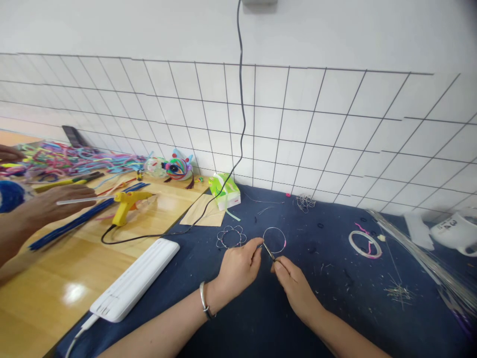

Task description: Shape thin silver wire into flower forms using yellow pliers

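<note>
Near the middle of the dark blue table cover (pixel 268 318), my left hand (pixel 240 266) pinches the left edge of a thin wire ring (pixel 284 233) that has a pink mark on its right side. My right hand (pixel 296 286) is closed round a small metal tool (pixel 269 250), and the tool's tip meets the ring beside my left fingertips. Just behind my left hand, a flower-shaped wire piece (pixel 231 228) lies on the cover.
A white power strip (pixel 136 281) and a yellow glue gun (pixel 124 206) with its cord lie left. Another person's hand (pixel 59 201) reaches in there. Rightward are a white ring coil (pixel 352 241), long wires (pixel 421 253) and a mug (pixel 454 233).
</note>
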`<state>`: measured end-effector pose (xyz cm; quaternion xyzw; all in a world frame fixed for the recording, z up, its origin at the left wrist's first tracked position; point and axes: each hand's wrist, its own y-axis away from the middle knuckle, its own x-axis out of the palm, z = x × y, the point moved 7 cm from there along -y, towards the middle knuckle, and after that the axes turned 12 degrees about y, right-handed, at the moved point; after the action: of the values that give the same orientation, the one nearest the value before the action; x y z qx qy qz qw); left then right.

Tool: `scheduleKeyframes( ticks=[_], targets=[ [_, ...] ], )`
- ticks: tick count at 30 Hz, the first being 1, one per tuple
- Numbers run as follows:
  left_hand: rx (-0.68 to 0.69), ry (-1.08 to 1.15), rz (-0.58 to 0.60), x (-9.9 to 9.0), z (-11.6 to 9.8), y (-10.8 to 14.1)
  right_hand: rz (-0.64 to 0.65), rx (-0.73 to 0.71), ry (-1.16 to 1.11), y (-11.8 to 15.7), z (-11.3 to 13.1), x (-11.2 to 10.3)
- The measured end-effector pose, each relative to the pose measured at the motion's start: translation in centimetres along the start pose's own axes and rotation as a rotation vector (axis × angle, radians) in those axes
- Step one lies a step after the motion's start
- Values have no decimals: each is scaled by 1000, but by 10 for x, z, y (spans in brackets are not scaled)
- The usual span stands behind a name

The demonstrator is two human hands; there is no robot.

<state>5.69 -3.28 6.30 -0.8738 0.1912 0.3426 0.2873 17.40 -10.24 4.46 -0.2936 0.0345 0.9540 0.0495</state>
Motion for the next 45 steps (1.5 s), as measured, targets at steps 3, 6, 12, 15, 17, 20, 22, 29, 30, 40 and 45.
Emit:
scheduleKeyframes(
  ticks=[3, 6, 12, 15, 17, 20, 22, 29, 30, 40, 45],
  targets=[
    [3, -1, -5, 0, 0, 0, -2, -6, 10, 0, 0, 0],
    [4, 2, -9, 0, -1, 0, -3, -1, 18, 0, -1, 0],
    [12, 5, -22, -2, -2, 0, -6, -2, 25, 0, -1, -1],
    [11, 7, -16, -2, -2, 0, -7, -2, 25, 0, 0, -1],
    [11, 11, -16, -2, -3, 0, -9, 1, 29, -1, 0, -1],
    [7, 20, -13, -2, -2, 0, -9, -4, 36, -1, 0, -2],
    [-5, 28, -8, -2, -1, -1, -1, -8, 38, -2, 0, -2],
    [-70, 105, -43, -15, 11, -10, 27, -67, 203, 0, 0, 3],
    [-75, 126, -57, -18, 13, -12, 1, -91, 267, 0, 0, 3],
    [12, 276, -88, -27, 11, -16, -85, -263, 855, -3, -2, 3],
    [117, 269, -101, -27, 6, -15, -101, -287, 944, -4, -2, -1]
  ],
)
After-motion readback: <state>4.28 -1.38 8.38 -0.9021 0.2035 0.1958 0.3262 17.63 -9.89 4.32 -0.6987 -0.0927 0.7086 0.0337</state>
